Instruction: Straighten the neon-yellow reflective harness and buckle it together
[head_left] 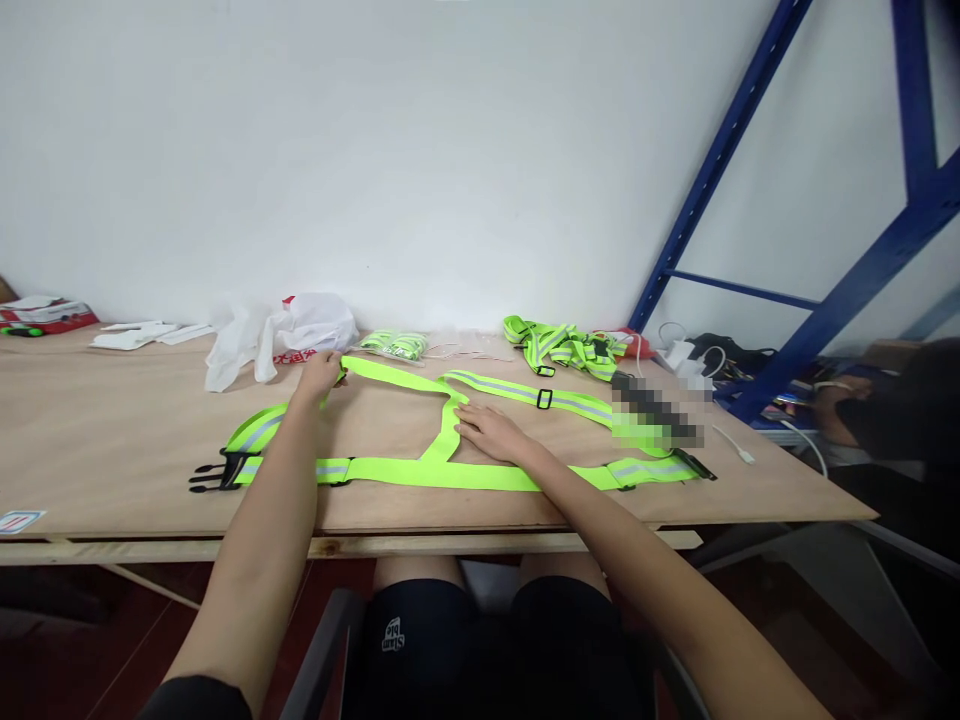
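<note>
Look to the centre of the frame for the neon harness, spread out on the wooden table: a long lower band near the front edge, a short cross strap slanting up from it, and upper straps farther back. Note the left hand at left of centre, with thumb and fingertips pinching the upper band, slightly lifted; too small to tell the dark bit just under those fingertips. Note too the right hand near mid-frame, laid palm down, fingers straight and close together, touching the cross strap without gripping it.

Judging by this pose, probably a matter of smoothing the straps flat. Pin the cross strap firmly before drawing the upper band leftward, so as not to drag the whole harness sideways. Pull gently, in case of stretchy webbing. Line the upper band up with the lower one, easing out any slack. Watch for twists in the curved loop at the left of the frame, just above the black buckle, and turn its grey stripe face up. Check the slider right of centre for lying flat. Take care at the right end, partly lost behind pixelation; impossible to tell the strap layout there. Steer clear of the heaped neon straps at upper right and the white cable farther right, to avoid snagging
</note>
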